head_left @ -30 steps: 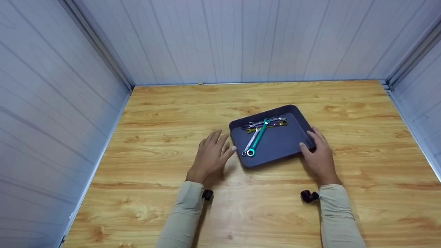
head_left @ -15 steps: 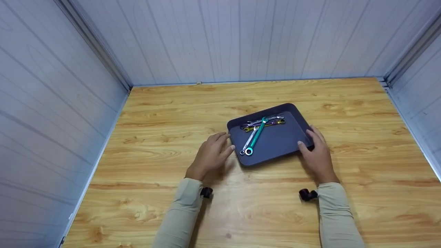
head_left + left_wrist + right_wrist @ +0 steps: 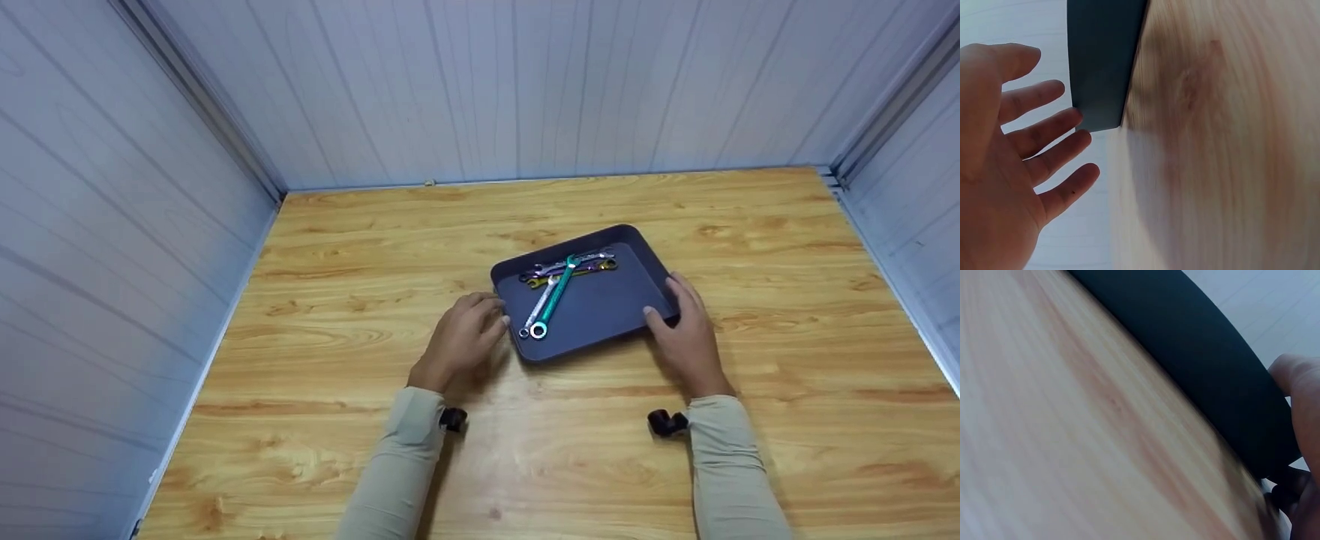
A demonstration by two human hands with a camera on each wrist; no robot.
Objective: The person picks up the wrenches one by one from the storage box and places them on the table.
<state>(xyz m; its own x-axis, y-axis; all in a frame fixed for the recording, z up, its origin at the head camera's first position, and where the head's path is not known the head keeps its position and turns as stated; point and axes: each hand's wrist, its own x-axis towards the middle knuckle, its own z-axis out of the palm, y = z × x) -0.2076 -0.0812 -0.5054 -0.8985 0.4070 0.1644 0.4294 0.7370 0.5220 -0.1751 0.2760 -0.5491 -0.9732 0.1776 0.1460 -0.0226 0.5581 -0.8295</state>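
A dark grey rectangular tray lies slanted on the wooden table. Inside it, a green combination wrench rests beside a silver wrench, both across a pile of several wrenches, among them a yellow one. My left hand is at the tray's left side, fingertips right at the wall. The left wrist view shows that hand with fingers loosely extended toward the dark tray wall. My right hand grips the near right corner, thumb at the rim. In the right wrist view its fingers are partly hidden behind the tray corner.
Wood-grain table surrounds the tray. A pale panelled wall stands behind it, with further panels at left and right. Small black wrist cameras, one at the right sleeve, stick out over the table.
My left hand's fingers have drawn together and come in against the tray's left wall. The right hand stays at its corner. Tray and wrenches keep their places; the head view has shifted slightly.
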